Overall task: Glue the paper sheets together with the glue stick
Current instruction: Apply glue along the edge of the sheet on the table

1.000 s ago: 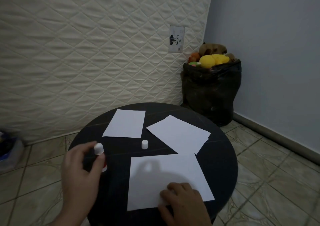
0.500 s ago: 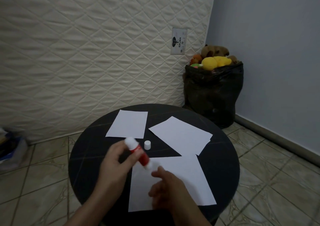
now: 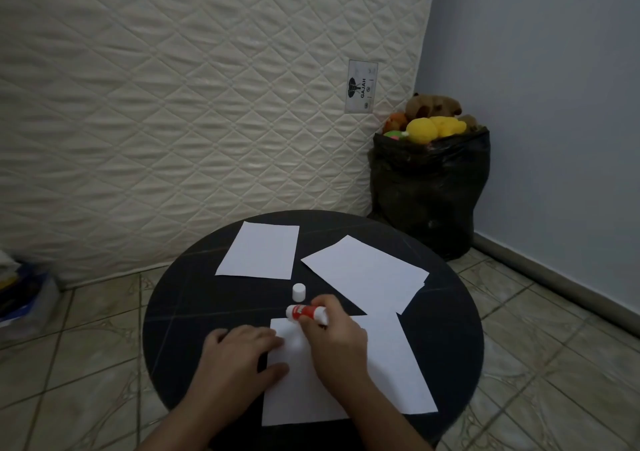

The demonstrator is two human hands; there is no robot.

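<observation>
We've got the right hand wrapped round the glue stick over the near sheet's top-left corner, left hand flat, fingers spread on its edge — half a second back, the left one held the stick.

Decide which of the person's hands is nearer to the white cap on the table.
Right. The right hand holds the glue stick just below the cap; the left hand presses the near sheet, farther down and to the left.
</observation>
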